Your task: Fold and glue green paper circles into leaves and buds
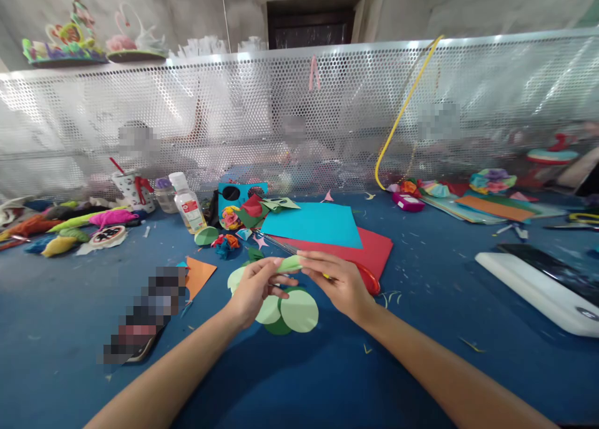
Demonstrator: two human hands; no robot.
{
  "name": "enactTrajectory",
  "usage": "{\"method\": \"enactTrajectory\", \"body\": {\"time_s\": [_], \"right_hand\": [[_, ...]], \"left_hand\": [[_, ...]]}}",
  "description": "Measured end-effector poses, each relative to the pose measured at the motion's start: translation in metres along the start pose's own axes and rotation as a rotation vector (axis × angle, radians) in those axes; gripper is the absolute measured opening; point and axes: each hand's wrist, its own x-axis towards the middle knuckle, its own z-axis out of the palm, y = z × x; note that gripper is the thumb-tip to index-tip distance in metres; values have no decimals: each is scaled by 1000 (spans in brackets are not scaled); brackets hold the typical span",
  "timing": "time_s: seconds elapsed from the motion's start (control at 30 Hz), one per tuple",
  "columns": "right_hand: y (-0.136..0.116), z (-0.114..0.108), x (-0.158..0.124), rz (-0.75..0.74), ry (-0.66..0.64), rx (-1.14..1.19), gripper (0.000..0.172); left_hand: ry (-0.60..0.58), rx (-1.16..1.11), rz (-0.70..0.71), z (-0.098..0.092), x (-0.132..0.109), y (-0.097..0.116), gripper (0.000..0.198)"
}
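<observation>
Between my two hands, a light green piece of paper [290, 265] is held up above the blue table, seen nearly edge-on. My left hand [255, 288] pinches its left end between thumb and fingers, the other fingers loosely curled below. The right end is gripped by my right hand [344, 285]. Underneath lie several paper circles, among them a pale green circle [300, 311] and a darker green circle [278, 326]. A red-rimmed object [369, 279] shows partly behind my right hand.
Blue paper [318, 223] and red paper [379, 248] lie beyond my hands. A phone [145, 320] rests at left, a clear bottle [188, 204] farther back. At right sits a white device [528, 291]. A perforated metal panel [262, 117] stands along the back.
</observation>
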Motion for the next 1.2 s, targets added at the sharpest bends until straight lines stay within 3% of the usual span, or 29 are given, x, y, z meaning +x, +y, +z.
{"method": "enactTrajectory", "body": {"time_s": [0.17,0.47,0.67,0.93,1.07,1.2], "right_hand": [[-1,-4,-1,-132,-15,-61,24],[1,-3,1,-30,-45,3,20],[-2,-1,4,58,-104,115,20],[-4,4,3,405,-37,251,20],[-3,5,3,448,-82,282,24],[-1,7,3,458,-117,295,19]], "left_hand": [[41,-7,27,-1,1,-3,25],[46,75,44,0,-1,0,33],[-108,359,43,0,-1,-3,27],[54,348,110,-2,3,-5,27],[50,399,151,-2,2,-6,26],[117,565,277,1,-2,-5,22]]}}
